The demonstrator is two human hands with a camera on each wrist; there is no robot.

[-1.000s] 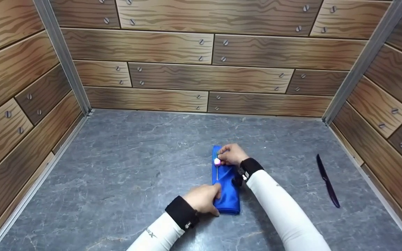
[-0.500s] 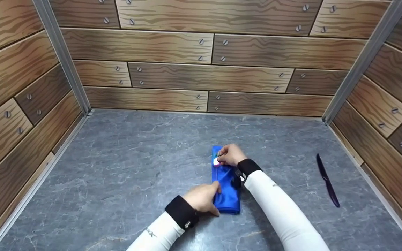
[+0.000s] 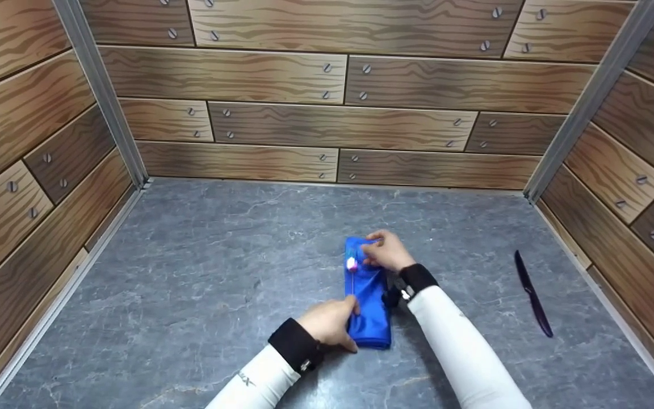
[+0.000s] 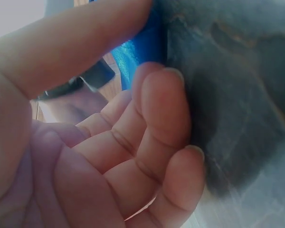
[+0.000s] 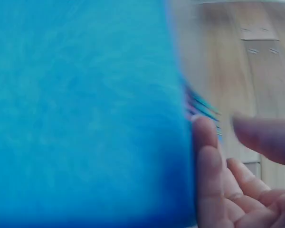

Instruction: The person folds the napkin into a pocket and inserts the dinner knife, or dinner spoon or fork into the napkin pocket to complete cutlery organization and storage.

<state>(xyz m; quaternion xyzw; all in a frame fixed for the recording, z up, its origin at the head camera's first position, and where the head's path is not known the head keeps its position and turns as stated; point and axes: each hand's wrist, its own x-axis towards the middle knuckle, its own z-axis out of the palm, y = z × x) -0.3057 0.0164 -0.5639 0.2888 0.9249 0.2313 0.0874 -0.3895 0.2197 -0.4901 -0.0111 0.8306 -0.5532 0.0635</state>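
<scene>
A folded blue satin napkin (image 3: 373,324) lies lengthwise on the table, with a shiny fork (image 3: 352,264) along its left side. My left hand (image 3: 326,324) rests at the napkin's lower left edge, one digit pressing on it near the fork's handle end. In the left wrist view that hand's fingers (image 4: 164,107) bend loosely against the table, beside the blue cloth (image 4: 127,59). My right hand (image 3: 389,252) hovers over the napkin's upper right part, apart from the fork. The right wrist view shows its thumb and fingers spread with nothing between them, near the fork's tines (image 5: 202,107).
A dark plastic knife (image 3: 533,295) lies on the grey marbled table (image 3: 219,255), well to the right of the napkin. Wood-patterned walls (image 3: 327,125) with metal corner strips stand at the back and both sides.
My right hand has let go of the fork's head and moved a little to the right, its fingers parting. The left hand keeps its place on the napkin.
</scene>
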